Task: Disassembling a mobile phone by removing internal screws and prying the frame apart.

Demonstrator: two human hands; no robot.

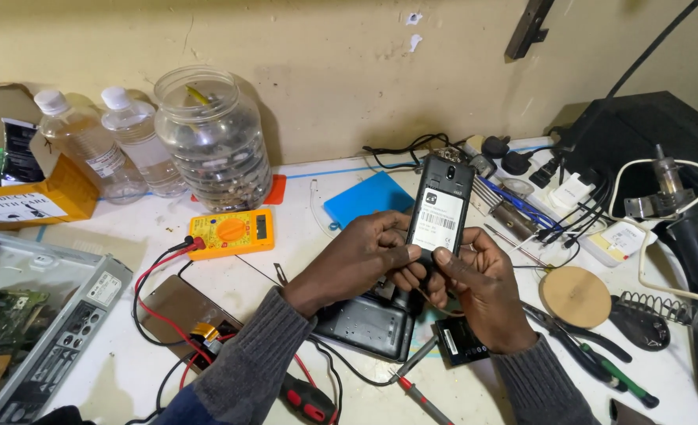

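I hold a black mobile phone [442,206] upright over the workbench, its back cover off and a white barcode label showing. My left hand [361,256] grips its lower left edge. My right hand [475,283] grips the lower right, thumb pressed on the bottom of the phone. Under my hands lie a black back cover [365,324] and a loose black battery [459,340].
A yellow multimeter [232,233] with red and black leads lies left of centre. A glass jar [214,138] and two plastic bottles [89,145] stand at the back. A blue case [365,198], pliers [581,342], a soldering iron stand [679,197], a power strip [585,201] and an open computer case [34,323] surround my hands.
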